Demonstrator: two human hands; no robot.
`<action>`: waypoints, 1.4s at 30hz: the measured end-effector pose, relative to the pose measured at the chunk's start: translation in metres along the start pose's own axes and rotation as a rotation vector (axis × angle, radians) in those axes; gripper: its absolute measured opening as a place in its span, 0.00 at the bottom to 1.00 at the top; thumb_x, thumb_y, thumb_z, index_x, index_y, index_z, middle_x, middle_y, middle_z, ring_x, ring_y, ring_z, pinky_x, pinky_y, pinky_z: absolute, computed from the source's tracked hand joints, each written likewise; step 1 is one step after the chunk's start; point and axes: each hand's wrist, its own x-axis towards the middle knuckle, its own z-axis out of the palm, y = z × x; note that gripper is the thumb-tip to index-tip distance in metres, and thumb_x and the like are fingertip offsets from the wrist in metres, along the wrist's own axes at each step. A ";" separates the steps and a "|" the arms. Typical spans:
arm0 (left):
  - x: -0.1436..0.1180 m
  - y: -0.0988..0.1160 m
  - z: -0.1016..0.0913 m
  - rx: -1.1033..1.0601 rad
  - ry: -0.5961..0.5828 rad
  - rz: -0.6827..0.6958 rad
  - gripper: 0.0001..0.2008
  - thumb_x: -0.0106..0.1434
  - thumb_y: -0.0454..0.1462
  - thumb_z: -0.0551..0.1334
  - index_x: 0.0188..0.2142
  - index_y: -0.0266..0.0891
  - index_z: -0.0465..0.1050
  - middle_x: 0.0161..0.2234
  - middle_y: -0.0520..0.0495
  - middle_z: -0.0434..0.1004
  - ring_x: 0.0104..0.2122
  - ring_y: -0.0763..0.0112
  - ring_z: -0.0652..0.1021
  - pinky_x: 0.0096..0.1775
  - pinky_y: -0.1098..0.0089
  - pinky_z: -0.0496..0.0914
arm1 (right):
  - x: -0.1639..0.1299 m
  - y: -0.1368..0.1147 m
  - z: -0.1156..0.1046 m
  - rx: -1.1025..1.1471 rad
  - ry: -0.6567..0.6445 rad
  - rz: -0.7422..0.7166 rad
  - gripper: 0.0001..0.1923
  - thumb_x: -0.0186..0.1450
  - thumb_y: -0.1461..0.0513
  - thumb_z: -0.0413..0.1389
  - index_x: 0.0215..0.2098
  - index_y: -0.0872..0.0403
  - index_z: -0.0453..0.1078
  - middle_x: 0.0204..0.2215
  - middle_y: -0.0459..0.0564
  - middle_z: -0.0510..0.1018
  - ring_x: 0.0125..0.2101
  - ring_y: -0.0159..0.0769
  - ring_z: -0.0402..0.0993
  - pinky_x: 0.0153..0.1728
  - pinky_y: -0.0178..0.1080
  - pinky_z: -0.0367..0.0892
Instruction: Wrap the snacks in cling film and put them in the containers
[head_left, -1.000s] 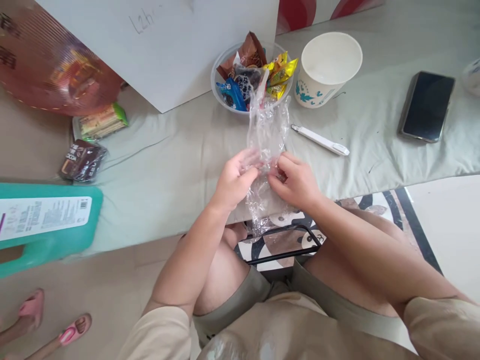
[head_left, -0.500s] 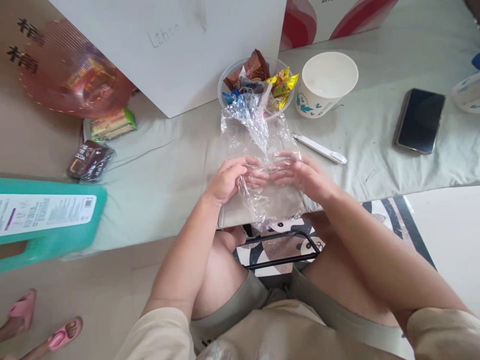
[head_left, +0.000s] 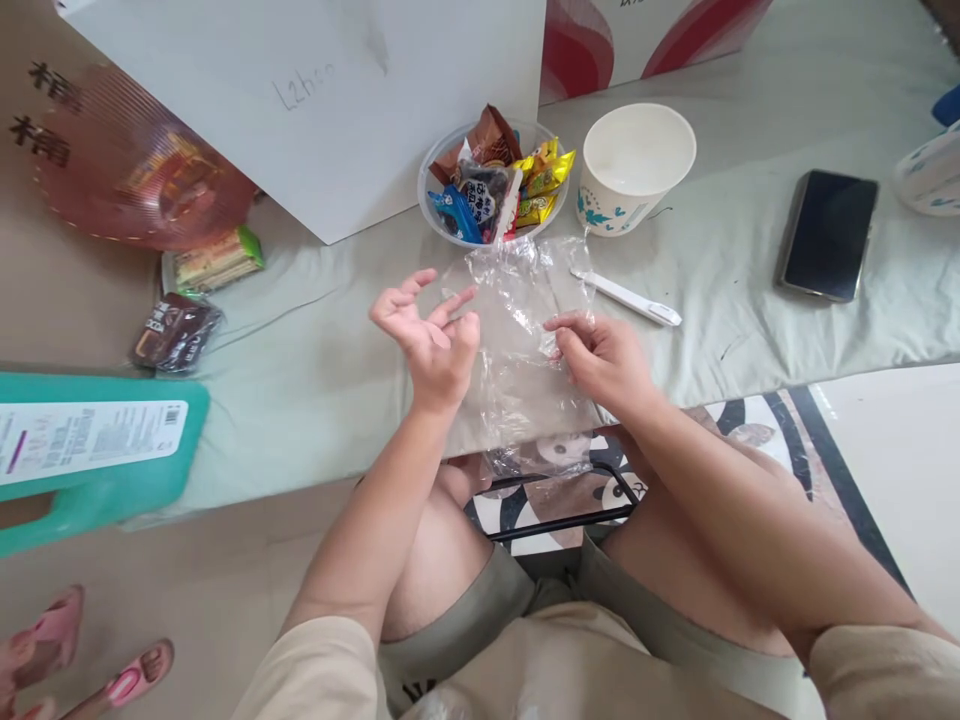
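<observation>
A: Count the items.

B: One clear bag [head_left: 525, 340] on the surface [head_left: 315, 340]; one bowl [head_left: 429, 200] of wrapped sweets, one paper cup [head_left: 636, 165], one white pen [head_left: 626, 297], one phone [head_left: 827, 235], two packets [head_left: 177, 330] at 9 o'clock, one green stool [head_left: 97, 450].

A: Where is the bag relative to the fingers?

B: Between both hands. The right hand [head_left: 604, 360] pinches its 3 o'clock edge, fingers narrow. The left hand [head_left: 427, 335] hovers at its 9 o'clock edge, fingers spread wide, holding nothing; whether they touch the film cannot be told.

A: Legible writing?

B: The white board [head_left: 315, 90] at 12 o'clock bears pencilled "L2h", the rest unclear. The stool's label is too small to read.
</observation>
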 end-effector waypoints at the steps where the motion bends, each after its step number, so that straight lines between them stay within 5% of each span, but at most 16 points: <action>1: -0.003 0.001 0.003 0.021 0.001 0.018 0.28 0.63 0.49 0.69 0.56 0.57 0.57 0.66 0.44 0.62 0.60 0.58 0.75 0.50 0.63 0.75 | 0.000 0.000 0.001 -0.007 0.021 -0.004 0.13 0.63 0.59 0.55 0.40 0.54 0.80 0.20 0.43 0.78 0.16 0.28 0.65 0.20 0.35 0.58; 8: 0.013 -0.019 0.015 -0.177 -0.046 -0.167 0.24 0.58 0.48 0.72 0.44 0.48 0.60 0.53 0.46 0.73 0.50 0.63 0.81 0.46 0.66 0.76 | -0.002 0.005 0.008 -0.017 -0.011 -0.074 0.12 0.64 0.59 0.55 0.38 0.52 0.80 0.22 0.44 0.79 0.18 0.29 0.66 0.23 0.36 0.60; 13: 0.024 -0.015 -0.002 -0.254 -0.005 -0.192 0.25 0.61 0.52 0.69 0.52 0.53 0.62 0.56 0.49 0.78 0.53 0.63 0.82 0.48 0.65 0.76 | 0.000 0.008 0.007 -0.004 0.009 -0.069 0.11 0.65 0.58 0.55 0.39 0.52 0.79 0.23 0.44 0.80 0.18 0.29 0.66 0.23 0.36 0.60; 16: 0.022 -0.009 -0.011 -0.414 -0.223 -0.317 0.29 0.58 0.56 0.70 0.54 0.52 0.67 0.61 0.45 0.77 0.59 0.57 0.80 0.53 0.59 0.76 | 0.001 0.010 0.005 0.049 0.049 -0.092 0.10 0.67 0.57 0.56 0.39 0.52 0.78 0.30 0.46 0.83 0.18 0.28 0.68 0.23 0.36 0.62; 20: 0.014 -0.008 -0.009 -0.477 -0.523 -0.502 0.28 0.48 0.44 0.78 0.47 0.42 0.76 0.53 0.40 0.84 0.56 0.52 0.82 0.54 0.57 0.77 | 0.002 0.011 0.003 0.084 0.119 -0.191 0.09 0.69 0.58 0.54 0.39 0.51 0.77 0.39 0.48 0.85 0.25 0.31 0.78 0.28 0.37 0.69; 25: 0.009 -0.015 0.000 -0.316 -0.453 -0.358 0.13 0.57 0.41 0.74 0.41 0.41 0.81 0.50 0.45 0.85 0.44 0.63 0.86 0.48 0.62 0.81 | 0.006 0.019 -0.002 0.058 0.156 -0.418 0.12 0.73 0.58 0.53 0.40 0.47 0.80 0.44 0.50 0.85 0.41 0.40 0.84 0.39 0.43 0.78; 30: 0.014 -0.023 0.000 -0.319 -0.403 -0.138 0.12 0.56 0.46 0.76 0.30 0.40 0.83 0.50 0.44 0.84 0.45 0.61 0.85 0.43 0.63 0.82 | 0.007 0.027 -0.008 0.062 0.162 -0.709 0.07 0.69 0.59 0.61 0.35 0.42 0.82 0.50 0.45 0.83 0.52 0.42 0.80 0.51 0.48 0.78; 35: 0.021 -0.022 -0.006 -0.432 -0.407 -0.115 0.14 0.45 0.45 0.82 0.24 0.41 0.83 0.49 0.46 0.82 0.42 0.59 0.86 0.52 0.53 0.80 | 0.003 0.031 -0.013 0.009 0.068 -0.683 0.13 0.67 0.65 0.59 0.35 0.39 0.82 0.54 0.43 0.78 0.57 0.44 0.76 0.55 0.51 0.76; 42: 0.024 -0.016 -0.017 -0.444 -0.265 -0.086 0.13 0.43 0.42 0.82 0.20 0.43 0.82 0.45 0.49 0.82 0.42 0.61 0.86 0.50 0.59 0.80 | 0.008 0.047 -0.020 -0.044 0.022 -0.640 0.14 0.67 0.65 0.56 0.39 0.38 0.81 0.61 0.43 0.71 0.65 0.46 0.69 0.62 0.56 0.70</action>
